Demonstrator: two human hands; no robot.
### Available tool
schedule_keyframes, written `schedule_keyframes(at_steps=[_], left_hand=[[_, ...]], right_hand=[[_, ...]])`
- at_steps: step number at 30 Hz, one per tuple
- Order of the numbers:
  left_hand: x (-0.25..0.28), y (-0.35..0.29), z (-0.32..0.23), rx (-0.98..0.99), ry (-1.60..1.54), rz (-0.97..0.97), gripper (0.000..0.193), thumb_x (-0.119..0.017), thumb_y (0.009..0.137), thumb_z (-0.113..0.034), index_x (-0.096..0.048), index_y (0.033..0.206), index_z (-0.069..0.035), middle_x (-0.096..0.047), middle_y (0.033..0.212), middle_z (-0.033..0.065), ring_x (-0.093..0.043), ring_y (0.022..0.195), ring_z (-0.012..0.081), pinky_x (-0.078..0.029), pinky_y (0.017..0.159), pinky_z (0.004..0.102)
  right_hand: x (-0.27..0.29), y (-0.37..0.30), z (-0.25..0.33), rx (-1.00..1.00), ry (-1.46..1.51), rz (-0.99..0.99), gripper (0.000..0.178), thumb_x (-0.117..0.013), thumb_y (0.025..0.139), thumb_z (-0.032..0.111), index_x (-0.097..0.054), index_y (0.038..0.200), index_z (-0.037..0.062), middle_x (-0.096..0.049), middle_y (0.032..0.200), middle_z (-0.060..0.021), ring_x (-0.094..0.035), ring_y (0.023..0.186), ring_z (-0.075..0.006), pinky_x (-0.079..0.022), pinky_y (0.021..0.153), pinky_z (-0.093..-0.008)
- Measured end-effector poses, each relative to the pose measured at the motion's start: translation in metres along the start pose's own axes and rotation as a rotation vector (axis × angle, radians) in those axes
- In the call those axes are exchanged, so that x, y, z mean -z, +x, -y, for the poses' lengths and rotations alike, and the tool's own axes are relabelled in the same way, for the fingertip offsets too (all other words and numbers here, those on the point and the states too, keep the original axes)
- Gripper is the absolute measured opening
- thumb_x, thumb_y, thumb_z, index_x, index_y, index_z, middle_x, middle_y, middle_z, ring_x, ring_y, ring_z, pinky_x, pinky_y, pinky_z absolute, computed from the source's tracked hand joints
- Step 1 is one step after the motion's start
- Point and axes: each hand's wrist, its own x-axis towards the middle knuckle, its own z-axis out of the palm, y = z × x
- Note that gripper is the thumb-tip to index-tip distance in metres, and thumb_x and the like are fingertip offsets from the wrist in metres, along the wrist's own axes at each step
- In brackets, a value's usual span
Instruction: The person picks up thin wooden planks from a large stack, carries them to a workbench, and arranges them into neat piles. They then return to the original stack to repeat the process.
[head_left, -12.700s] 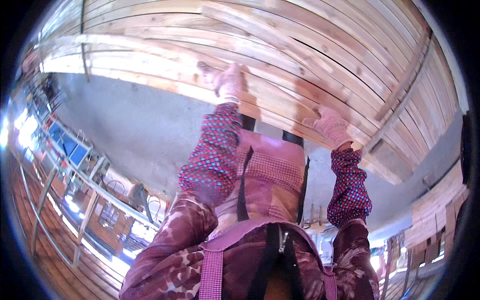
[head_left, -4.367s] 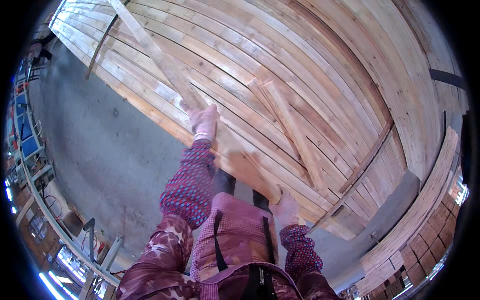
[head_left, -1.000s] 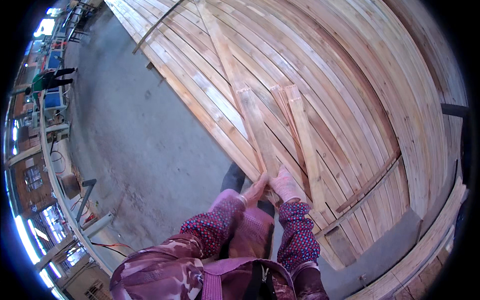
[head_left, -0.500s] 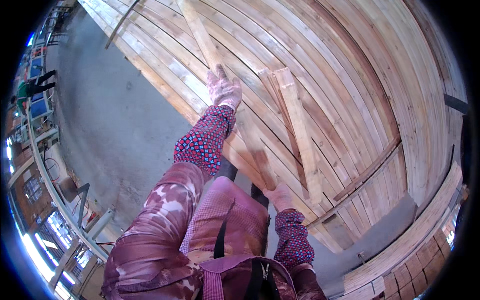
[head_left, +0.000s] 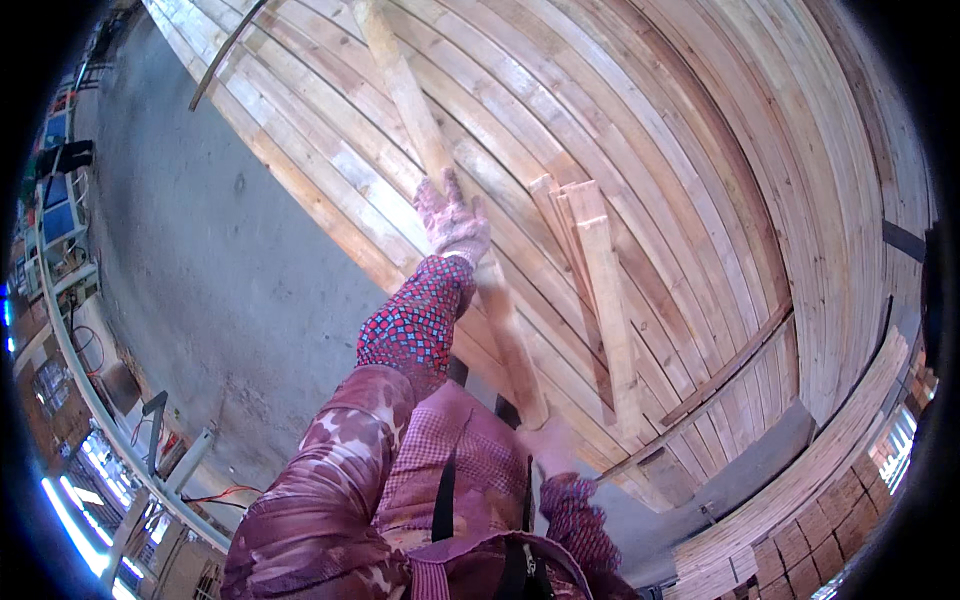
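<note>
A long narrow wooden strip (head_left: 402, 95) lies slantwise across a broad layer of planks. My left hand (head_left: 455, 222), in a pale, stained glove, rests over the middle of it with the fingers apart. Below that hand the strip's near stretch looks browner and smeared by motion. My right hand (head_left: 550, 445), gloved and blurred, is closed around the near end, close to my body. To the right, a few shorter loose strips (head_left: 608, 300) lie close together on the planks (head_left: 690, 220), their far ends uneven.
Thin dark crosspieces (head_left: 730, 365) lie over the planks. Grey concrete floor (head_left: 230, 240) stretches along the left, with a curved rail (head_left: 75, 350) and machinery beyond. At lower right stands a stack of timber (head_left: 820, 530). Part of another person (head_left: 65, 158) shows at far left.
The view has shifted, so the planks and strips sit lower. Both hands stay on the same strip. My left fingers are slightly more bent, and my right hand is more blurred.
</note>
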Motion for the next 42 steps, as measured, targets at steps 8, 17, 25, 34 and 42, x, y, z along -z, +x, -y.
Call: schedule_keyframes(at_steps=[8, 17, 25, 34, 42], left_hand=[[0.029, 0.000, 0.002, 0.198, -0.653, -0.044, 0.102, -0.070, 0.079, -0.018, -0.006, 0.157, -0.004, -0.026, 0.156, 0.0263, -0.039, 0.139, 0.0359, -0.033, 0.115, 0.0352], [0.167, -0.038, 0.004, 0.458, -1.296, 0.338, 0.053, -0.075, 0.072, -0.011, -0.050, 0.118, -0.001, -0.061, 0.090, 0.0115, -0.063, 0.071, 0.0227, -0.056, 0.059, 0.0371], [0.127, 0.004, 0.037, 0.353, -1.062, -0.045, 0.054, -0.078, 0.071, -0.016, -0.053, 0.114, 0.004, -0.066, 0.098, 0.0152, -0.065, 0.072, 0.0254, -0.054, 0.068, 0.0364], [0.078, -0.014, 0.078, 0.515, -1.003, 0.087, 0.045, -0.074, 0.073, -0.007, -0.053, 0.111, 0.002, -0.064, 0.085, 0.0129, -0.066, 0.073, 0.0263, -0.056, 0.059, 0.0378], [0.118, -0.015, 0.037, 0.457, -1.314, 0.031, 0.050, -0.079, 0.071, -0.013, -0.057, 0.114, 0.002, -0.066, 0.093, 0.0142, -0.066, 0.074, 0.0261, -0.057, 0.067, 0.0382]], right_hand=[[-0.010, 0.008, -0.032, 0.187, -0.061, -0.122, 0.074, -0.077, 0.069, 0.034, -0.054, 0.132, 0.0019, -0.067, 0.110, -0.0263, -0.065, 0.105, -0.0399, -0.051, 0.091, -0.0438], [-0.020, 0.035, -0.094, 0.484, 0.032, -0.376, 0.055, -0.080, 0.065, 0.029, -0.063, 0.114, 0.0124, -0.068, 0.109, -0.0175, -0.065, 0.104, -0.0368, -0.052, 0.090, -0.0420], [-0.009, 0.042, -0.070, 0.335, -0.140, -0.199, 0.067, -0.082, 0.067, 0.031, -0.058, 0.127, 0.0129, -0.066, 0.112, -0.0210, -0.064, 0.104, -0.0378, -0.052, 0.092, -0.0441], [0.004, 0.053, -0.084, 0.310, -0.168, -0.145, 0.076, -0.086, 0.062, 0.035, -0.058, 0.123, -0.0001, -0.063, 0.116, -0.0269, -0.060, 0.112, -0.0410, -0.048, 0.095, -0.0454], [-0.009, 0.051, -0.119, 0.259, -0.054, -0.087, 0.073, -0.079, 0.066, 0.030, -0.056, 0.129, 0.0016, -0.067, 0.112, -0.0236, -0.065, 0.105, -0.0387, -0.051, 0.092, -0.0434]])
